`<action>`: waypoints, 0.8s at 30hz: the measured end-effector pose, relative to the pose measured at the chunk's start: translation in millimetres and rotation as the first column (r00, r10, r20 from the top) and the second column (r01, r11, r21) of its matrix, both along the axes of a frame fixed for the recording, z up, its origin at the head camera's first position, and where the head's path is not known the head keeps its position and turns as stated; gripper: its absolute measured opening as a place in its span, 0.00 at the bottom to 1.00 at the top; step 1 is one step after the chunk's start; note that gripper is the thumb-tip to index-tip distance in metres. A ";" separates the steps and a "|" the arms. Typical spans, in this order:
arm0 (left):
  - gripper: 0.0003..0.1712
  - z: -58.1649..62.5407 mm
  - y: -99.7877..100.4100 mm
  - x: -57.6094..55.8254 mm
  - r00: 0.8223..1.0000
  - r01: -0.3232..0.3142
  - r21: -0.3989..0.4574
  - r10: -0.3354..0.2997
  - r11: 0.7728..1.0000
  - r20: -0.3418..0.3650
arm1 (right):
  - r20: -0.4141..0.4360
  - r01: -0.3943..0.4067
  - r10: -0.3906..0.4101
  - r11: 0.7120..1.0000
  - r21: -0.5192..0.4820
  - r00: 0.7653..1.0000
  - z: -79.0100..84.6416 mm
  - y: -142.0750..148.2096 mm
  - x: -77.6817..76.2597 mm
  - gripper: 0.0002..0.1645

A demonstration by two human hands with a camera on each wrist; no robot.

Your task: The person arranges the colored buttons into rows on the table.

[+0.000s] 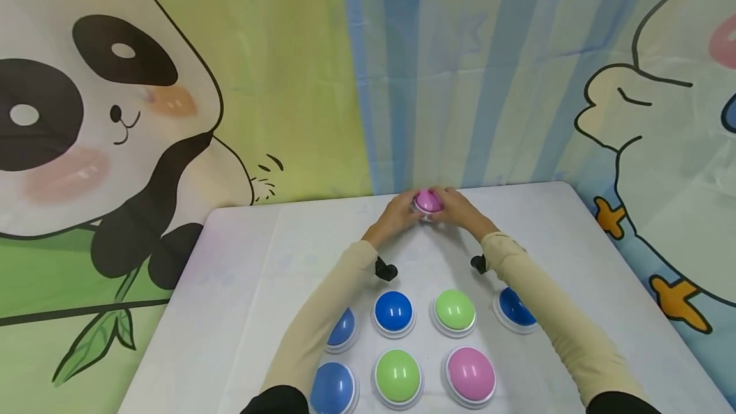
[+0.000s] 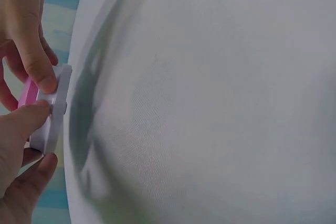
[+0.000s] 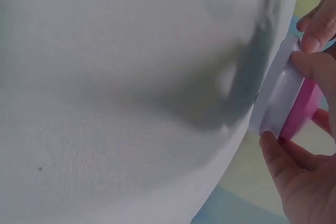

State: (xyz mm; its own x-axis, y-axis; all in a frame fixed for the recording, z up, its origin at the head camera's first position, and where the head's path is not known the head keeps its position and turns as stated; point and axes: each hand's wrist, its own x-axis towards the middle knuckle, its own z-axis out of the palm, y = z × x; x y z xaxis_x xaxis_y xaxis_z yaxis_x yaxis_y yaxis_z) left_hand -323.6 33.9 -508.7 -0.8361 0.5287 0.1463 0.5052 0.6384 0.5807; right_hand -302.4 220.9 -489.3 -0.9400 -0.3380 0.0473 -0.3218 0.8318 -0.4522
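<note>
Near the back edge of the white table point(image 1: 299, 235), both hands hold one dome push button point(image 1: 429, 200) with a pink top and a white round base. My left hand point(image 1: 397, 214) grips its left side and my right hand point(image 1: 459, 209) its right side. In the left wrist view, fingers and thumbs pinch the white base point(image 2: 48, 124). The right wrist view shows the pink dome point(image 3: 303, 109) facing away from the tabletop. A shadow falls on the cloth beside the base, which looks slightly raised.
Toward the front stand more buttons: a blue one point(image 1: 393, 311), a green one point(image 1: 455, 310), another green one point(image 1: 398, 375) and a pink one point(image 1: 471, 374). Sleeves partly cover blue buttons at the left point(image 1: 333, 388) and right point(image 1: 516, 306). A cartoon curtain point(image 1: 299, 82) hangs behind.
</note>
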 end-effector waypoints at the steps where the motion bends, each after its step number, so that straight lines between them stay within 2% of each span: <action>1: 0.35 2.1 -2.1 3.0 1.000 0.009 0.006 -0.009 1.000 -0.001 | 0.000 -0.004 0.004 1.000 -0.004 1.000 2.1 0.4 2.8 0.43; 5: 0.34 13.1 -11.7 19.2 0.999 0.042 0.030 -0.042 0.999 -0.011 | -0.013 -0.020 0.020 0.999 -0.028 1.000 14.1 0.8 21.2 0.44; 8: 0.34 21.3 -19.6 36.7 0.997 0.069 0.028 -0.068 0.997 -0.045 | -0.029 -0.018 0.017 0.999 -0.043 0.999 23.3 0.5 42.1 0.44; 14: 0.36 41.6 -34.3 83.7 0.985 0.102 0.027 -0.098 0.994 -0.141 | -0.077 -0.034 0.027 0.996 -0.087 0.997 42.2 -3.7 92.2 0.43; 19: 0.36 58.5 -41.1 123.5 0.960 0.145 0.006 -0.139 0.989 -0.244 | -0.151 -0.057 0.035 0.988 -0.144 0.988 49.9 -5.6 135.0 0.44; 24: 0.36 65.0 -49.3 160.9 0.926 0.215 -0.019 -0.210 0.976 -0.315 | -0.210 -0.102 0.070 0.984 -0.146 0.975 48.1 -4.8 175.6 0.44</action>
State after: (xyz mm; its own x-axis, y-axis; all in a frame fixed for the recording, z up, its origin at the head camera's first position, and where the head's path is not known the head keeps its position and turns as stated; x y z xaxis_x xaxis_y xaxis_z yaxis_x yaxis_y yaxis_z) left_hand -162.7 -15.4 -443.7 -0.6147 0.6844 0.3920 0.7857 0.4881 0.3800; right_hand -126.8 216.0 -441.2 -0.8729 -0.3903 0.2928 -0.4876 0.7218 -0.4912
